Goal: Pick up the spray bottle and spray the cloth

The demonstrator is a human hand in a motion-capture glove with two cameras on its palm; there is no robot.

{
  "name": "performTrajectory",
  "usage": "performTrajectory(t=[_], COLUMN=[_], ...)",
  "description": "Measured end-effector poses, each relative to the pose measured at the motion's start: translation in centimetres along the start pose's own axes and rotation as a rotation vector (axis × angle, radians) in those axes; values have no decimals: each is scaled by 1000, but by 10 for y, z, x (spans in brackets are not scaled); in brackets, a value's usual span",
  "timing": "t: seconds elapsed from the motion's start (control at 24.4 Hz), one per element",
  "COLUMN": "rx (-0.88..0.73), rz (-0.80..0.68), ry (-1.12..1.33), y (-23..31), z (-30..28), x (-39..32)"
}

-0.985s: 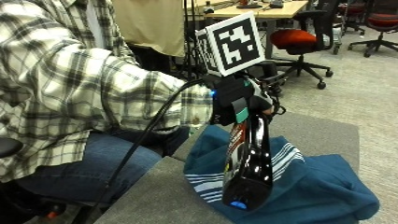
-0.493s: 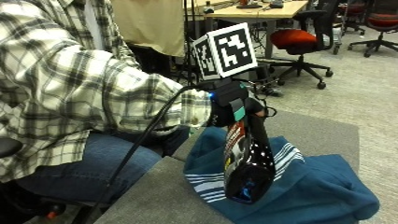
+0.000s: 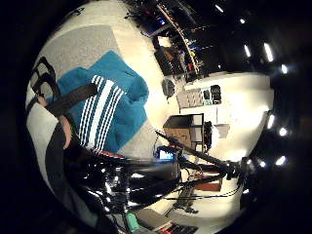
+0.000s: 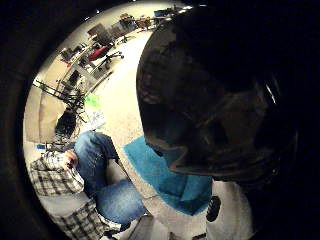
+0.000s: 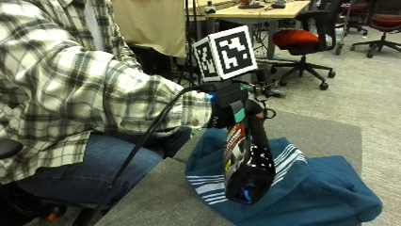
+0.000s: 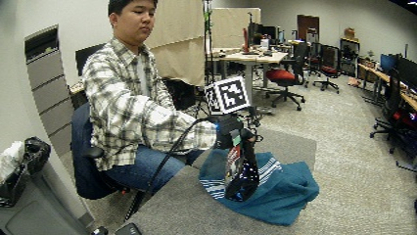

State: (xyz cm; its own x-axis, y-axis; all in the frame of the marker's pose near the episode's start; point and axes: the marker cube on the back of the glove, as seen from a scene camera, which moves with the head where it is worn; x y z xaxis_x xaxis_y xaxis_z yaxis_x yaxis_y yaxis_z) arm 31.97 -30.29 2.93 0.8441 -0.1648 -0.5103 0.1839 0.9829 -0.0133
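While the sleeve [image 5: 94, 94] fills the left of the outside view, the right hand [image 5: 228, 110] sits at frame centre, its fingers curled round the neck of the bottle [image 5: 247, 165]. That bottle hangs lifted, dark and glossy, body downward, in the lower centre of the frame. Whether its base touches the cloth [image 5: 313, 188] I cannot tell; it is at least just above it. To the right, the cloth lies rumpled on the grey table [image 5: 163, 197], blue with white stripes, reaching into the lower right corner.

As I judge it, the pick-up is done and the spraying step is in hand. No mist shows, and the nozzle's heading is hidden by the glove, so whether the trigger is being pulled cannot be told. The next move probably calls for aiming the nozzle at the cloth and squeezing the trigger while keeping the bottle steady over the fabric.
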Motion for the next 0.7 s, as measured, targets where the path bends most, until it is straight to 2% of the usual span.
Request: performTrajectory(t=[0.37, 0.7], rx=[205, 484], rz=[311, 559], ry=[-383, -791], y=[3, 26], z=[-27, -60], x=[40, 84])
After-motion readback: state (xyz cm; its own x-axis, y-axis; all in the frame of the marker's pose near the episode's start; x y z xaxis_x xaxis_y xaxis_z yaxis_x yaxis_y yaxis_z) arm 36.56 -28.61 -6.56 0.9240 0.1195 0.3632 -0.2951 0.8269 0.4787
